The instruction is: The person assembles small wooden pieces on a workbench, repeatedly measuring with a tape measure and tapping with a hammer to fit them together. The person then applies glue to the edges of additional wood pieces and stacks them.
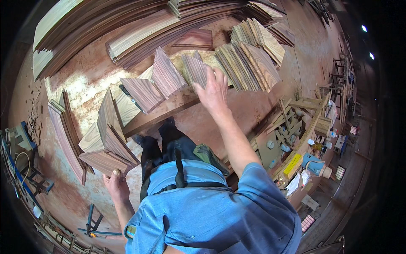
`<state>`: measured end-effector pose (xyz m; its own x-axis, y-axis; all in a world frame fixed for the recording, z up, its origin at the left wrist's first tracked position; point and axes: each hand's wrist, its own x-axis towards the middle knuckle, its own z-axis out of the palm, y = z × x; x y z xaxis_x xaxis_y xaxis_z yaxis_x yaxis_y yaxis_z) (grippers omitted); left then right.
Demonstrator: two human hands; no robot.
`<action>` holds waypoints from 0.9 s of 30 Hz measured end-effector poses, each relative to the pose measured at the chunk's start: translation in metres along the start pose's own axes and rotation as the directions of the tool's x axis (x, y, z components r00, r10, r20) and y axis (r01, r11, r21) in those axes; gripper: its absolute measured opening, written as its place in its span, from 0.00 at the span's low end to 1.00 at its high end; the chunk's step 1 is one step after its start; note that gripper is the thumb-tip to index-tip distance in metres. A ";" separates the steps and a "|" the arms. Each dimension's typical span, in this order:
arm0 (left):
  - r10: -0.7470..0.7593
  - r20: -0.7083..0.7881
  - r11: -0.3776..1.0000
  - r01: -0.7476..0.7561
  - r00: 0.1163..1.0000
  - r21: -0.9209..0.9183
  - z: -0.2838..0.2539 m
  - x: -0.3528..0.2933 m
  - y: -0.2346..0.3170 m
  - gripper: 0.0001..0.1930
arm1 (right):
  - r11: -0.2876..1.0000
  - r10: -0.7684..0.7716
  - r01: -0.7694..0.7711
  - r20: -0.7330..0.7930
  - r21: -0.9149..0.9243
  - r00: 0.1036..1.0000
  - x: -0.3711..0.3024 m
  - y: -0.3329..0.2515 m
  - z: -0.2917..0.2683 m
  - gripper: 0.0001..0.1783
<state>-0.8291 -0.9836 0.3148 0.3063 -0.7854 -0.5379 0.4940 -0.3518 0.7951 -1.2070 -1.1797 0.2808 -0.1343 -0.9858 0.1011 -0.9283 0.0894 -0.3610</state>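
My left hand [116, 185] pinches the outer end of a brown-striped wooden board [104, 161], thumb on top and the other fingers mostly hidden below. That board lies against several angled boards [108, 116] at the near left of the table. Farther right, my right hand [212, 91] is closed at the right edge of a small grained wooden board [195, 70], its thumb near the lower corner. Beside it, to the left, two boards stand tilted: a tall one [166, 74] and a lower one [141, 91]. A dark slim tool [130, 97] lies by the lower one.
A row of upright boards [241, 65] stands right of my right hand. Long stacked planks [139, 36] fill the far side, and more boards [67, 133] lean at the left. Blue clamps [95, 222] are at lower left. A cluttered bench [315, 122] runs along the right.
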 end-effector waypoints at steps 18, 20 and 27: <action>-0.024 0.027 0.997 0.022 0.999 0.067 -0.003 0.012 0.020 0.19 | 0.404 0.168 -0.214 0.158 0.889 0.973 -0.063 -0.036 -0.007 0.31; -0.035 0.068 0.998 0.031 0.997 0.059 -0.011 0.014 0.022 0.24 | 0.766 0.004 -0.016 0.021 0.643 1.000 -0.078 -0.062 0.004 0.36; -0.027 0.127 0.998 0.020 0.992 0.055 -0.044 0.018 0.029 0.23 | 0.943 -0.188 0.176 0.016 0.284 0.982 -0.076 -0.149 0.026 0.41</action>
<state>-0.7737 -0.9856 0.3161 0.1876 -0.8339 -0.5191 0.4542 -0.3949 0.7986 -1.0498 -1.1219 0.3030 0.0483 -0.9872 0.1520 -0.8001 -0.1293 -0.5857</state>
